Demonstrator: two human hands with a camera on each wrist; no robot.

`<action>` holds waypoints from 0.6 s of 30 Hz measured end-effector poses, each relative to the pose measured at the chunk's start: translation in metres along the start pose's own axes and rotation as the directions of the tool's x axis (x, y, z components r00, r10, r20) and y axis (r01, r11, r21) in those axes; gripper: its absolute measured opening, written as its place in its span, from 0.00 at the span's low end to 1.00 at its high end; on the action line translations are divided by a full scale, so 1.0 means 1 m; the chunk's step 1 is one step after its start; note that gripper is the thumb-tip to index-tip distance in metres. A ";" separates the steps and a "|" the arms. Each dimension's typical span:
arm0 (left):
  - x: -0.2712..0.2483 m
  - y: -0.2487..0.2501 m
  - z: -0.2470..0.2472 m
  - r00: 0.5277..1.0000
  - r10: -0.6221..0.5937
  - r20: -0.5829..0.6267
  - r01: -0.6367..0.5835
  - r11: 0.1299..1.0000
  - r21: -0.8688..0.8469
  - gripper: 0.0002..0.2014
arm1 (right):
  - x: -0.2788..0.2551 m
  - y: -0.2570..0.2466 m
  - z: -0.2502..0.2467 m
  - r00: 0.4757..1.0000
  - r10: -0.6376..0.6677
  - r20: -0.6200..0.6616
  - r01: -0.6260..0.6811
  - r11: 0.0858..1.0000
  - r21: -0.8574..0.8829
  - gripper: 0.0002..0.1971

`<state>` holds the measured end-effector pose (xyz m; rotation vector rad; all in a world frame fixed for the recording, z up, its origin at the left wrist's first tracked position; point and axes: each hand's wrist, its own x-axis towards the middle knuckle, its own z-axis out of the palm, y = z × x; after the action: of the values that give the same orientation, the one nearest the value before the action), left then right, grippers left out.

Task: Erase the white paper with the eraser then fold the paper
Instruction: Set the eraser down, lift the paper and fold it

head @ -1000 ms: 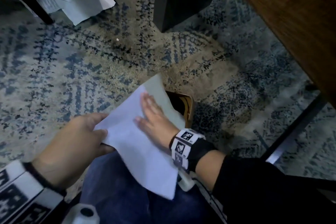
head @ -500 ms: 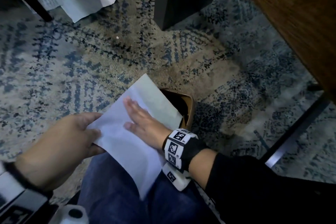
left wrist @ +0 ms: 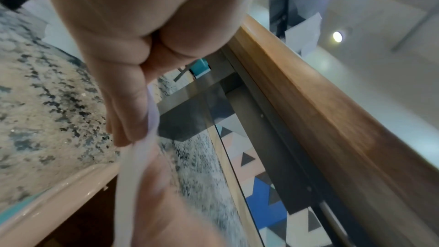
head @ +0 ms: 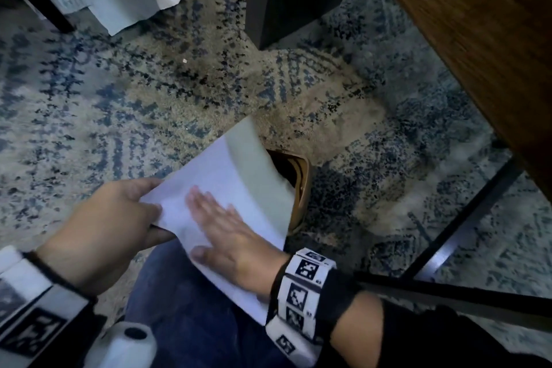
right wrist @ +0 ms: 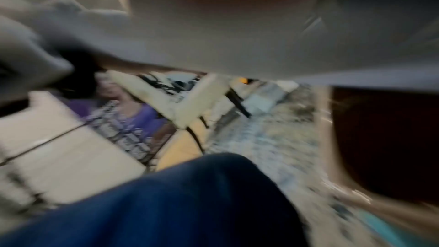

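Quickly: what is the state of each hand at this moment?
Left hand: pinches the left edge of the folded white paper sheet.
Right hand: open, fingers flat, pressing on the paper.

Head view looks down; wrist views close, upward.

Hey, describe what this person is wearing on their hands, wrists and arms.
Both hands are bare: no gloves on the left hand or the right hand. Each wrist carries a white band of square black-and-white coded markers, the right wrist band over a black strap, with a white camera block beneath it. A black sleeve covers the right forearm. The left wrist band looks similar.
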<state>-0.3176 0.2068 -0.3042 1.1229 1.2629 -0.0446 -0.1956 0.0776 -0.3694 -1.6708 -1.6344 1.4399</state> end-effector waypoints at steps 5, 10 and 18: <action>-0.002 -0.006 -0.017 1.000 0.019 0.018 -0.018 0.998 -0.066 0.19 | -0.004 0.094 -0.023 0.809 0.574 -0.125 -0.579 0.815 -0.007 0.35; 0.000 -0.016 -0.018 0.999 0.009 0.054 -0.007 1.000 -0.029 0.19 | 0.022 0.070 -0.024 0.939 0.311 -0.148 -0.299 0.949 0.097 0.34; 0.010 -0.019 -0.045 0.999 -0.049 -0.006 0.049 0.995 -0.083 0.18 | 0.018 0.116 -0.035 0.816 0.534 -0.220 -0.571 0.802 -0.173 0.34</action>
<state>-0.3571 0.2332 -0.3183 1.0216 1.2880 -0.0244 -0.1131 0.0789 -0.4594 -2.4898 -1.3139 1.3327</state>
